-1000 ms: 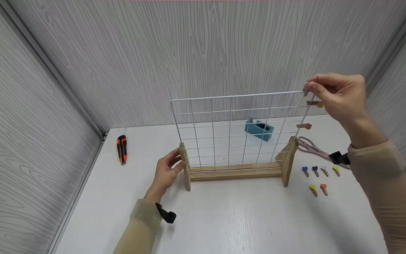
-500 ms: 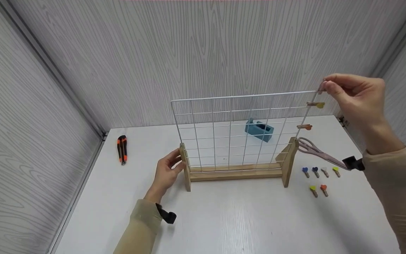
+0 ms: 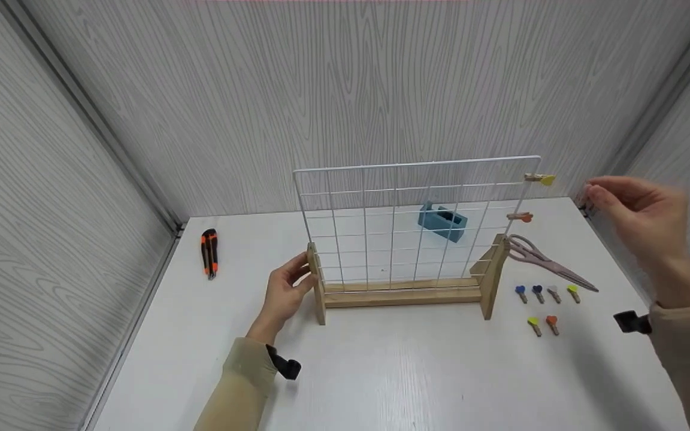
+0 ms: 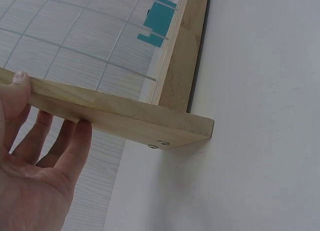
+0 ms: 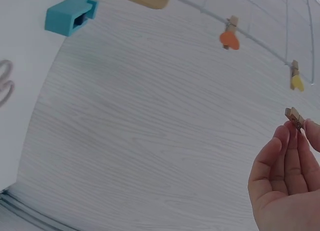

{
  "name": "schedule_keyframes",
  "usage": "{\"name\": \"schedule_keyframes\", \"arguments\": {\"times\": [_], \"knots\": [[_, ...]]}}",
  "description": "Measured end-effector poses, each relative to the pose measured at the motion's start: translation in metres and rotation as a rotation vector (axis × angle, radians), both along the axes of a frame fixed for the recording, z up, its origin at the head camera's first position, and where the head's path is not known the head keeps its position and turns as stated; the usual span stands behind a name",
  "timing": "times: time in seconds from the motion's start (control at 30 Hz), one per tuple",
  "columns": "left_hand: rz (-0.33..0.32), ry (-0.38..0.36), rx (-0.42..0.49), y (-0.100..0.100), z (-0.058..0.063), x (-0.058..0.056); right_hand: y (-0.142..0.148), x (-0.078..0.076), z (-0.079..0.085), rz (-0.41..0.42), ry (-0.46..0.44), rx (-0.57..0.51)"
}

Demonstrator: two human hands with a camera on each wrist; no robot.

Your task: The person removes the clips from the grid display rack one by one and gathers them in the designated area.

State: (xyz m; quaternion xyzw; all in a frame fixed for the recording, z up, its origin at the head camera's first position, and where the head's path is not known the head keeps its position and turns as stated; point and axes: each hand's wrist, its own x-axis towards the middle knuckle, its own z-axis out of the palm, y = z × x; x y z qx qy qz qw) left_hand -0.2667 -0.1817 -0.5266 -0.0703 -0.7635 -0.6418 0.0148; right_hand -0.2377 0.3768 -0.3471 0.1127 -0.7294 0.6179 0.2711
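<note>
A white wire grid (image 3: 393, 239) stands upright in a wooden stand (image 3: 405, 296). My left hand (image 3: 283, 293) grips the stand's left side panel (image 4: 125, 113), thumb on one face and fingers on the other. Off to the right of the grid, my right hand (image 3: 644, 221) pinches a small wooden clothespin (image 5: 295, 117) between thumb and fingertips. Two more clothespins are clipped on the grid's right edge: one with a yellow heart (image 3: 540, 179) near the top, one with an orange heart (image 3: 520, 216) lower down.
Several heart clothespins (image 3: 538, 293) lie in two rows on the white table (image 3: 405, 371), right of the stand. Scissors (image 3: 551, 263) lie behind them. A teal tape dispenser (image 3: 442, 223) sits behind the grid. A black and orange utility knife (image 3: 209, 254) lies at left.
My right hand has drawn away from the grid's top right corner, first rightward, then right and down, the clothespin still in its fingers. The left hand stays at the stand.
</note>
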Motion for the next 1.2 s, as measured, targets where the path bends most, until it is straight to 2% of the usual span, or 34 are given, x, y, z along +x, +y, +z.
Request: {"name": "schedule_keyframes", "arguments": {"times": [0.13, 0.27, 0.5, 0.63, 0.77, 0.83, 1.03, 1.2], "knots": [[0.001, -0.007, 0.005, 0.0, 0.0, -0.001, 0.019, 0.008, -0.032, 0.023, -0.143, 0.03], [0.007, -0.007, 0.027, 0.0, -0.001, -0.001, 0.033, 0.015, -0.066, 0.014, -0.318, 0.21], [-0.001, 0.013, 0.018, 0.0, -0.002, -0.002, 0.059, 0.022, -0.122, 0.049, -0.61, 0.321], [-0.002, 0.011, 0.02, -0.001, -0.001, -0.002, 0.07, 0.027, -0.147, 0.038, -0.75, 0.453], [-0.007, 0.018, 0.028, -0.001, 0.0, -0.002, 0.08, 0.032, -0.164, 0.042, -0.856, 0.586], [-0.009, 0.023, 0.032, -0.001, 0.0, -0.002, 0.083, 0.033, -0.169, 0.054, -0.902, 0.611], [-0.017, 0.022, 0.039, -0.001, -0.001, -0.002, 0.087, 0.032, -0.179, 0.101, -0.98, 0.589], [-0.008, 0.023, 0.013, -0.001, -0.004, -0.002, 0.088, 0.029, -0.182, 0.089, -1.016, 0.607]]}}
